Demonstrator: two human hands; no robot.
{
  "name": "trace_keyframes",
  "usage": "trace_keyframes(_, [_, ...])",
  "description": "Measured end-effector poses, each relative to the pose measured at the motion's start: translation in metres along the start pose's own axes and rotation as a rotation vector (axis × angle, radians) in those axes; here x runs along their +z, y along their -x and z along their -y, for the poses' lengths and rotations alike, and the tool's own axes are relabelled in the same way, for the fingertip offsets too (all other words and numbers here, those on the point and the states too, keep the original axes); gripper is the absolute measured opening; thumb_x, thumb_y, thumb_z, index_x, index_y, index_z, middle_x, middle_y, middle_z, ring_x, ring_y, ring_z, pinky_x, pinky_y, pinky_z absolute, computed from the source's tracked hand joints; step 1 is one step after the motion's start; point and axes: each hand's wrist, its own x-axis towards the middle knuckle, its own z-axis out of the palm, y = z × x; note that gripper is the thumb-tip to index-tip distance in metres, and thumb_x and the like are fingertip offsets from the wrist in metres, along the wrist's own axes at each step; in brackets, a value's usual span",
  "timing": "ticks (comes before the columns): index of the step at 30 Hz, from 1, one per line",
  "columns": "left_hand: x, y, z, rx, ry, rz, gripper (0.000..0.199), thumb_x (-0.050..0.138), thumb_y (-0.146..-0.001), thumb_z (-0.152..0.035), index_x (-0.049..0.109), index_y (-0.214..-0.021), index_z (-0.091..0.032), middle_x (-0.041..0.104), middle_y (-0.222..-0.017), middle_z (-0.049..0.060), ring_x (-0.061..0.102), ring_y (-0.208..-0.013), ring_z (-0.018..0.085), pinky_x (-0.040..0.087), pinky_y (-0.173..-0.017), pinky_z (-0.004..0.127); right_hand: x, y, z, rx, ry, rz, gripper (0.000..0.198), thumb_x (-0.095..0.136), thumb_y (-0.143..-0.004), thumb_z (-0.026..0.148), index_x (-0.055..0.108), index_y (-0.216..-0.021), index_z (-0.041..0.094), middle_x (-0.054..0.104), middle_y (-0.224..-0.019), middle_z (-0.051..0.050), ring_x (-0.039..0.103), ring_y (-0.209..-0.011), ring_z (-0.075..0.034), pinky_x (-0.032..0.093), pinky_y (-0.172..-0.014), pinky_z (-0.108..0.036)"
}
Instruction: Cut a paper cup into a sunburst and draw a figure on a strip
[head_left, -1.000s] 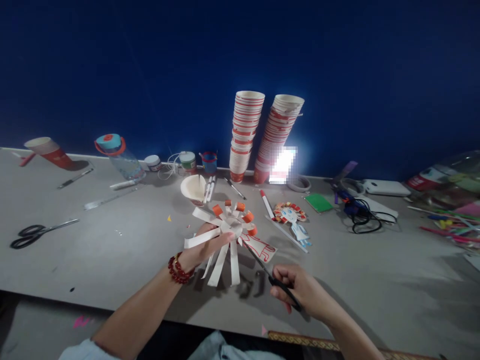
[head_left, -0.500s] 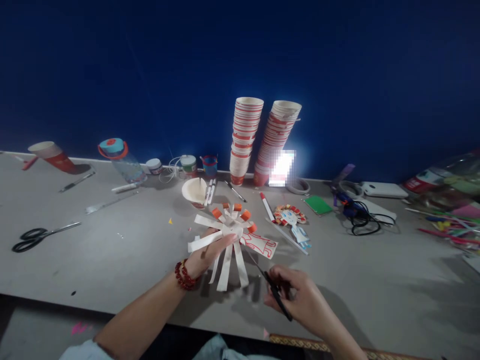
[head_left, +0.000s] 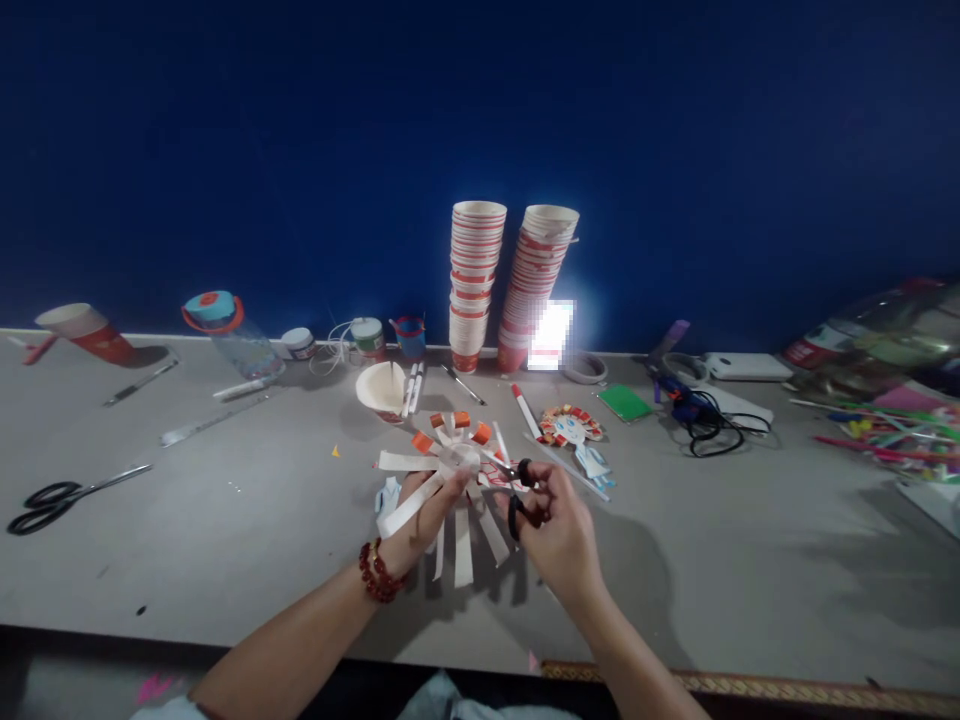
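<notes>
My left hand (head_left: 429, 515), with red beads at the wrist, is closed on a paper cup cut into strips (head_left: 463, 545) that fan out around its round base. Several far strips are curled and show orange. In my right hand (head_left: 559, 530) are black-handled scissors (head_left: 519, 472), their handles spread. The scissor blades lie at the right side of the cut cup, by a strip. Partly hidden behind them is a paper piece with a red drawing (head_left: 495, 478). Further right lies a paper doll (head_left: 574, 430) with a curled orange fringe and a blue-drawn body.
Two tall stacks of paper cups (head_left: 474, 290) stand by the blue wall, beside a bright light (head_left: 550, 335). Another pair of scissors (head_left: 75, 497) lies at left, near a water bottle (head_left: 232, 335). A cut cup (head_left: 380, 390), markers (head_left: 413, 388) and a green pad (head_left: 625, 402) lie behind my hands.
My right hand has raised the scissors up to the cut cup, and their handles have spread. My left hand still holds the cup, now slightly turned. The whole view has shifted a little.
</notes>
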Motion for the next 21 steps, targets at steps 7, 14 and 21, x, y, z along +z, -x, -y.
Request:
trace_keyframes(7, [0.006, -0.004, 0.006, 0.085, -0.081, 0.009, 0.027, 0.064, -0.084, -0.042, 0.073, -0.09, -0.017, 0.074, -0.09, 0.007, 0.067, -0.09, 0.025, 0.049, -0.085, 0.032, 0.015, 0.0, 0.006, 0.008, -0.01, -0.079, 0.022, 0.064, -0.077, 0.028, 0.048, -0.091, 0.022, 0.044, -0.048, 0.012, 0.043, -0.04, -0.011, 0.034, -0.044, -0.021])
trace_keyframes(14, [0.009, 0.003, -0.011, 0.109, -0.117, 0.037, 0.025, 0.061, -0.085, -0.041, 0.073, -0.09, -0.02, 0.073, -0.082, 0.005, 0.068, -0.09, 0.024, 0.049, -0.085, 0.031, 0.023, 0.0, 0.009, 0.023, -0.121, -0.084, 0.021, 0.063, -0.076, 0.025, 0.048, -0.09, 0.022, 0.047, -0.053, 0.011, 0.043, -0.041, -0.009, 0.036, -0.042, -0.019])
trace_keyframes(21, [0.01, 0.006, -0.009, 0.08, -0.098, 0.018, 0.023, 0.063, -0.084, -0.039, 0.076, -0.085, -0.02, 0.076, -0.089, 0.006, 0.068, -0.096, 0.028, 0.048, -0.09, 0.033, 0.023, 0.005, 0.013, -0.06, 0.073, -0.162, 0.018, 0.06, -0.073, 0.02, 0.053, -0.09, 0.022, 0.049, -0.055, 0.009, 0.047, -0.044, -0.011, 0.041, -0.047, -0.021])
